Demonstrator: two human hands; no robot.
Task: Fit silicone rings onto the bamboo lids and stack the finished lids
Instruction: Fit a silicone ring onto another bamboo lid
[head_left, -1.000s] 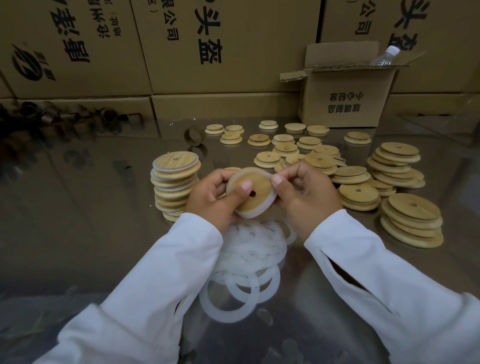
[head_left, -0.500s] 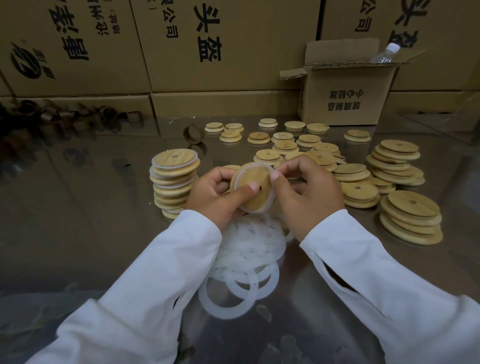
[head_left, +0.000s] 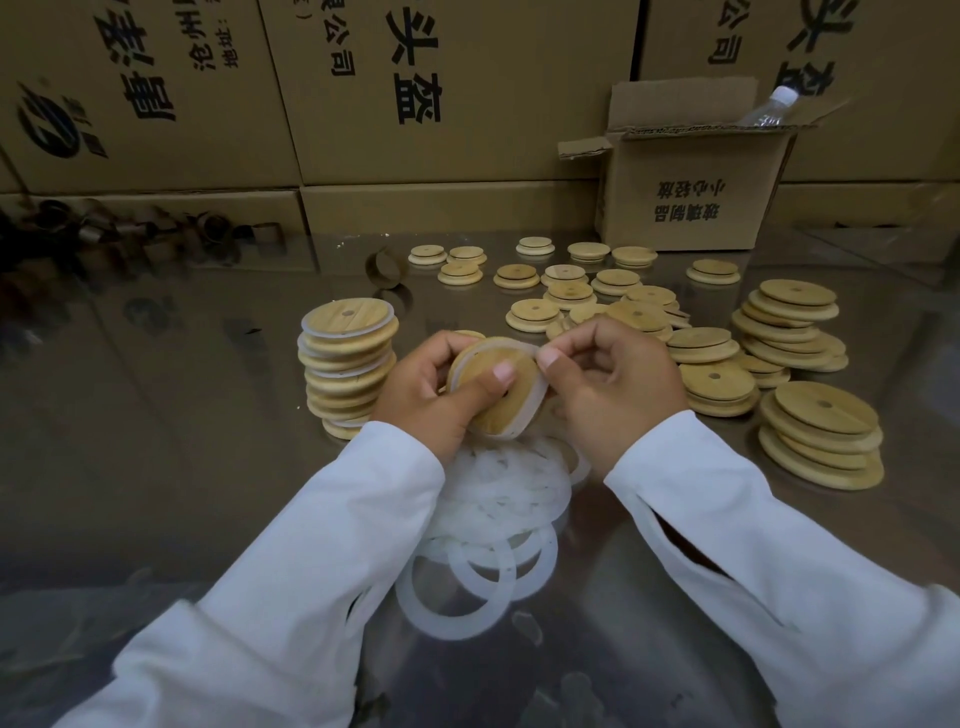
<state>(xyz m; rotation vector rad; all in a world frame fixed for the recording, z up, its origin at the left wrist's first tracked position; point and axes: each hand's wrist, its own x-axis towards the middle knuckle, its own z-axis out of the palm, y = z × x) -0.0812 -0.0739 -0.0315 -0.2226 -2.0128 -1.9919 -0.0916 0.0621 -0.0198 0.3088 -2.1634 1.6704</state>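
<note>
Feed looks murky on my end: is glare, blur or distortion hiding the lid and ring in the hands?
Head view: dim warm light, the shiny table mirrors the cartons, no harsh glare. Head view: wide-angle lens bows carton lines near the edges. Head view: the held lid and silicone ring are sharp; far-left tubes are murky.

Lid stacks (head_left: 789, 332) crowd right (tabletop (head_left: 156, 415) leftward open).

Most of the left hand's (head_left: 421, 395) fingers (head_left: 441, 347) sit hidden behind the bamboo lid (head_left: 485, 415), the left sleeve (head_left: 337, 545) covers one side of the pile of silicone rings (head_left: 498, 493), the open box (head_left: 691, 202) hides most of the bottle (head_left: 766, 111), and the top edge crops the cartons (head_left: 519, 130).
</note>
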